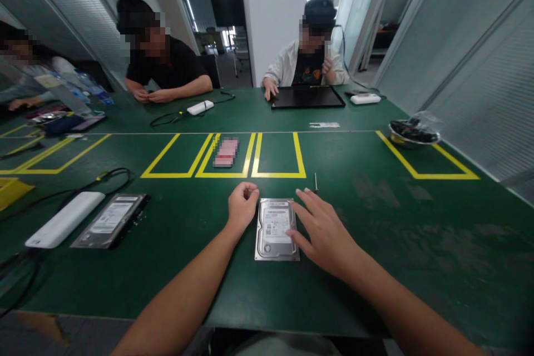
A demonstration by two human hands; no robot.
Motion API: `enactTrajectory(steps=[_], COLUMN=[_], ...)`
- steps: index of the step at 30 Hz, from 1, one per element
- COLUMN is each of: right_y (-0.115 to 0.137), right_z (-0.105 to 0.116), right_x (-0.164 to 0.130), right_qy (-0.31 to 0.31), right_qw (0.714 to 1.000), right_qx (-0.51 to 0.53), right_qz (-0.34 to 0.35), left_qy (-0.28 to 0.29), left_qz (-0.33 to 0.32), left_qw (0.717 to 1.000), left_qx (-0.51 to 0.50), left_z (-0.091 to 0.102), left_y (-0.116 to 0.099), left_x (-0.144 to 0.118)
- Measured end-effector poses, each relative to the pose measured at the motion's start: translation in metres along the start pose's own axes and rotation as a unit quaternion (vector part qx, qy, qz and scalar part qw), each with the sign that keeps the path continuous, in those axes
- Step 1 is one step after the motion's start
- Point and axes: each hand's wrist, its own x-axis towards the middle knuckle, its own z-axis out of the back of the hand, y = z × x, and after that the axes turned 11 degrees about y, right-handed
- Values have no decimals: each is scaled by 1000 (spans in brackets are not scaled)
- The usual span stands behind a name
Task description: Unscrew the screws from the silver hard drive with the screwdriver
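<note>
A silver hard drive (275, 233) lies flat on the green table in front of me, its white label facing up. My left hand (243, 204) rests by the drive's far left corner, fingers curled and pinched together; whatever they may hold is too small or hidden to make out. Over the drive's right edge, my right hand (320, 228) is open with fingers spread, the thumb reaching across the label. Just beyond it a thin metal shaft (316, 181) shows, like a screwdriver's, its lower end partly hidden behind the hand.
Left of me lie a second hard drive (109, 221) and a white power bank (67, 219) with black cables. Yellow tape outlines (279, 174) mark the table, one around a pink phone-like object (226, 153). A metal bowl (413, 138) stands at right. Several people sit across.
</note>
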Motion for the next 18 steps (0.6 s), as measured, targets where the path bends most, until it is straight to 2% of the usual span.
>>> enactTrajectory(steps=[4,9,13,18], right_y=[17,14,9,5], right_z=[-5,-37,-52,-53], right_x=[-2,1,0,0], right_qy=[23,5,14,20], right_qw=[997,980,973,973], right_qx=[45,86,103,113], right_qz=[66,179,206,201], left_qy=[3,4,4,0], left_qz=[-3,-4,-5,-4], left_qw=[1000,1000,1000,1000], left_qx=[6,11,14,17], left_z=[1,2,2,1], left_y=[-1,-3,-5,-7], left_x=[-1,-2,-3,-4])
